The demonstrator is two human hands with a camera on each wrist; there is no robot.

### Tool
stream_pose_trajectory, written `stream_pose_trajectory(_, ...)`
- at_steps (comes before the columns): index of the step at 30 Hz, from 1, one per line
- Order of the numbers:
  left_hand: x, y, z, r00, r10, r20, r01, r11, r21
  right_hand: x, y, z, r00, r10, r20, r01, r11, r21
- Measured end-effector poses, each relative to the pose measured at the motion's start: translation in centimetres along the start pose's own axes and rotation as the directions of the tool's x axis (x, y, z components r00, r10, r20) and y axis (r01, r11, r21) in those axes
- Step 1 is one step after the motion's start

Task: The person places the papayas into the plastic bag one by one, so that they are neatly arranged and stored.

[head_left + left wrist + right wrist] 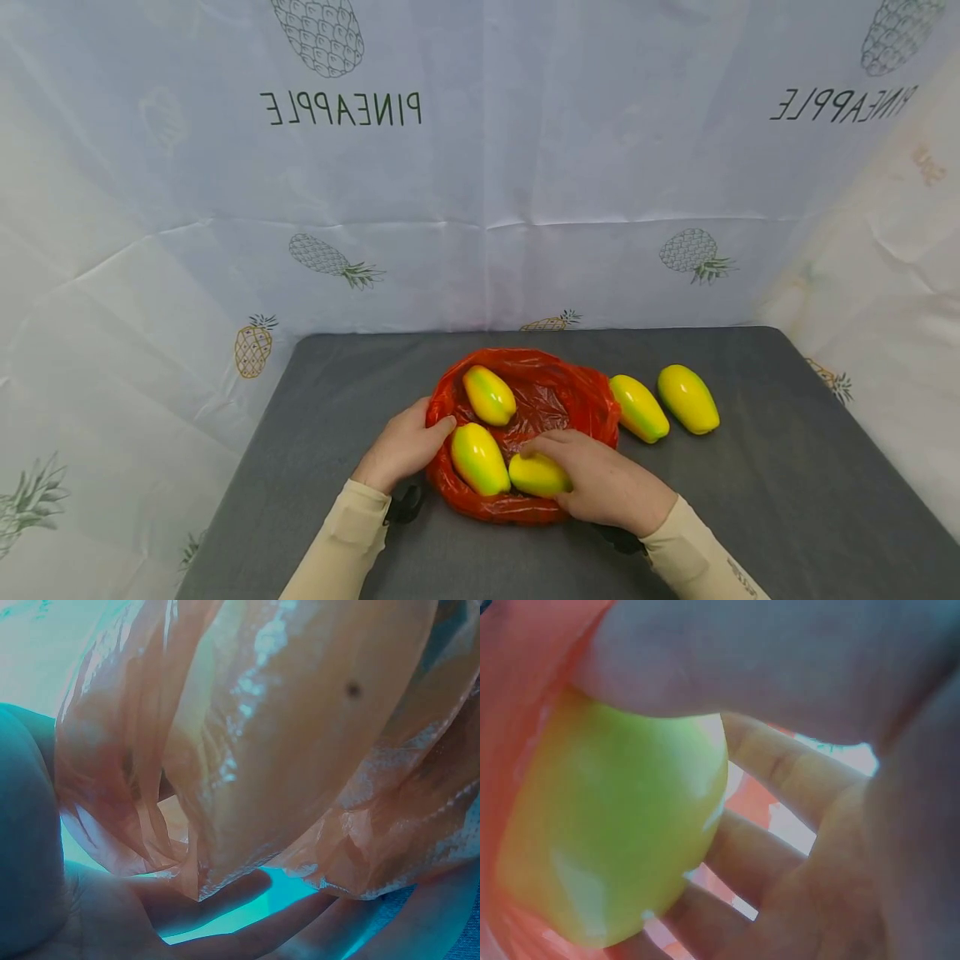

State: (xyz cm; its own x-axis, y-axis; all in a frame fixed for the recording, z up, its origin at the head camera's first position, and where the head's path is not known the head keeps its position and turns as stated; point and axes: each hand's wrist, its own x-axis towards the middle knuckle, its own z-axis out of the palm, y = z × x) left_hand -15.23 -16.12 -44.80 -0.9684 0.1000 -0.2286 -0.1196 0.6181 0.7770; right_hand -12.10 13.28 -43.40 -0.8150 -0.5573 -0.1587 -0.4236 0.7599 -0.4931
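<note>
A red plastic bag (536,392) lies with its mouth spread wide on the table. My left hand (405,442) holds the bag's left rim, thumb over the edge; in the left wrist view its fingers (247,934) run beneath the crinkled plastic (262,750). Inside the bag are two glossy yellow-green mangoes, an upper mango (489,395) and a lower mango (480,459). My right hand (600,483) reaches over the front right rim and grips a third mango (539,475) in the bag. The right wrist view shows this mango (622,825) between thumb and fingers.
Two more yellow mangoes lie right of the bag: a nearer mango (640,408) beside its rim and a farther mango (688,399). The dark grey table (315,417) ends at a pineapple-printed curtain (480,167) behind and at the sides.
</note>
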Motion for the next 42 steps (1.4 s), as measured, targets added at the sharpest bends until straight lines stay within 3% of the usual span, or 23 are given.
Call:
stream_pose_trajectory(15,0.1,0.3,0.2,1.0,0.013,0.003,-0.014,1.0,0.009,-0.2,0.5,0.0,1.0,0.018,0.0,-0.018,0.999,0.051)
stream_pose_trajectory(21,-0.4,0.0,0.4,1.0,0.007,0.005,-0.007,1.0,0.015,-0.7,0.5,-0.1,0.995,-0.036,-0.092,0.039,0.999,0.026)
stream_pose_trajectory(25,-0.5,0.0,0.4,1.0,0.014,-0.002,-0.014,1.0,0.016,-1.3,0.4,-1.5,0.963,-0.068,-0.26,0.067,0.998,-0.013)
stream_pose_trajectory(29,-0.4,-0.2,0.3,1.0,0.01,-0.012,-0.01,1.0,0.019,-2.1,1.3,-3.7,0.892,-0.066,-0.447,0.062,0.998,-0.024)
stream_pose_trajectory(33,-0.3,-0.3,0.2,1.0,0.01,-0.019,-0.01,1.0,0.021,-2.7,3.3,-5.4,0.841,0.018,-0.541,-0.014,1.0,0.013)
stream_pose_trajectory(37,-0.2,-0.2,0.2,1.0,0.016,-0.014,-0.016,1.0,0.025,-3.0,5.7,-6.2,0.829,0.125,-0.545,-0.12,0.992,0.044)
stream_pose_trajectory(42,0.0,0.0,0.2,1.0,0.016,-0.014,-0.015,1.0,0.023,-2.8,7.9,-6.0,0.843,0.196,-0.5,-0.192,0.98,0.061)
